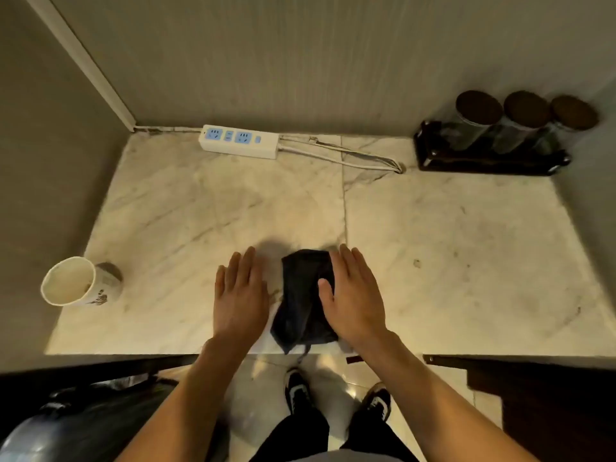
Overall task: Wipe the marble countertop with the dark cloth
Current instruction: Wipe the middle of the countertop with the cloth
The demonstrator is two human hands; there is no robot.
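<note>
- Dark cloth (pixel 305 296): bunched, near front edge of marble countertop (pixel 466 235), under right fingers.
- Right hand (pixel 353 295): flat, fingers spread, pressing cloth.
- Left hand (pixel 240 295): open, just beside the cloth.
- Step: wiping seemingly about to start; next, sweep beyond fingertips.

Right hand (pixel 351 295) covers the right part of the dark cloth (pixel 301 305), so cloth edge under the palm is hidden; can't tell if the palm presses it or just hovers. Same for left hand (pixel 240 295), left of the cloth: contact w/ marble countertop (pixel 450 248) unclear. Small dark speck (pixel 416 263) right of right hand too small to identify. Far right beyond that hand, three jars (pixel 520 123) blurred, contents unreadable. Paper cup (pixel 78 283) well left of left hand: print too smeared to read. Forearms cut by bottom edge. Bluish object (pixel 36 441) below-left of left hand blurred, cut off at corner.
</note>
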